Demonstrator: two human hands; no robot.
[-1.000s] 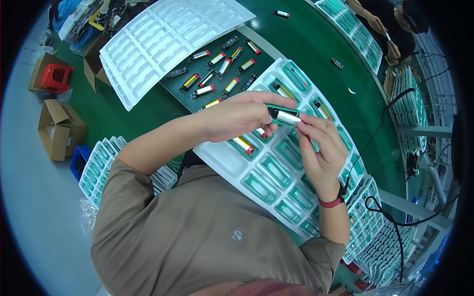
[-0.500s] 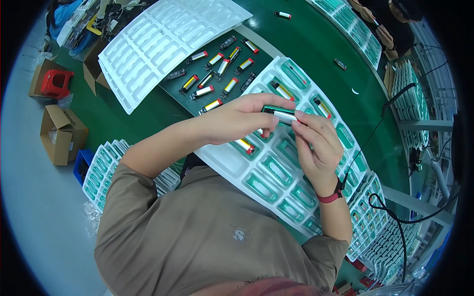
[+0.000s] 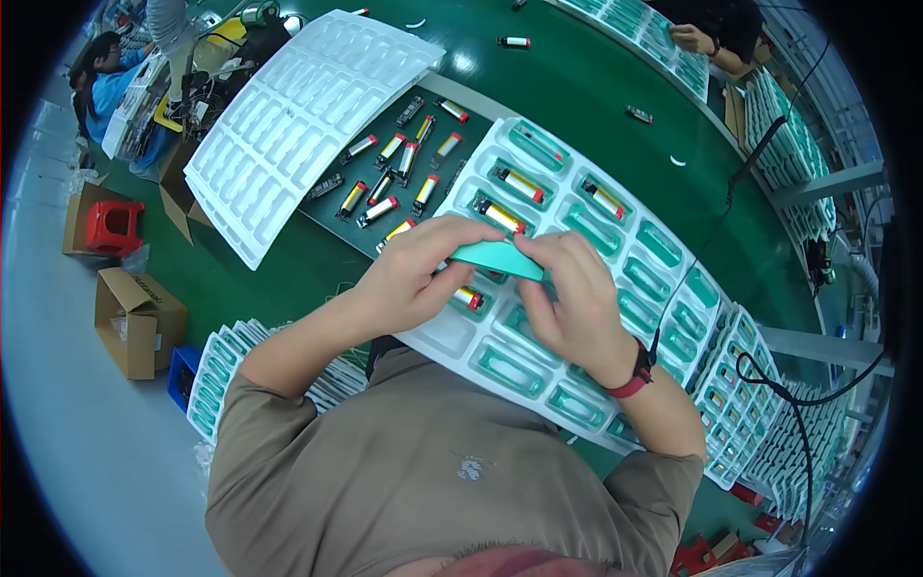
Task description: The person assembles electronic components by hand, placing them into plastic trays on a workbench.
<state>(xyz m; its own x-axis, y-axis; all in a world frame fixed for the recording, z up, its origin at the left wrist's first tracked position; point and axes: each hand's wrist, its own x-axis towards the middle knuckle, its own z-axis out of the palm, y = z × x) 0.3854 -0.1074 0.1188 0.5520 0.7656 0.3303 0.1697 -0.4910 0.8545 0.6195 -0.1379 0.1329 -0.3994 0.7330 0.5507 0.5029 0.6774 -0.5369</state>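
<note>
A teal plastic shell (image 3: 500, 258) is held between both hands over the white tray, its smooth outer side showing. My left hand (image 3: 415, 274) pinches the shell's left end. Around its right end close the thumb and fingers of my right hand (image 3: 575, 300). The white moulded tray (image 3: 444, 338) beneath carries teal shells in its pockets. Some hold small cylindrical cells with boards, such as the yellow and white cell (image 3: 500, 215) just beyond my hands. Whatever lies inside the held shell is hidden. A red wristband (image 3: 631, 385) circles my right wrist.
Loose cells (image 3: 382, 212) lie on the green table left of the tray, beside stacked white trays (image 3: 288, 144). More filled trays (image 3: 745, 385) stand at right. A black cord (image 3: 687, 279) runs to my wristband. Another person's hand (image 3: 690, 38) works at far right.
The shell has been turned over, from its open side with a cell showing to its smooth teal back. Both hands have moved slightly left and down. A cell now shows in the pocket beyond them.
</note>
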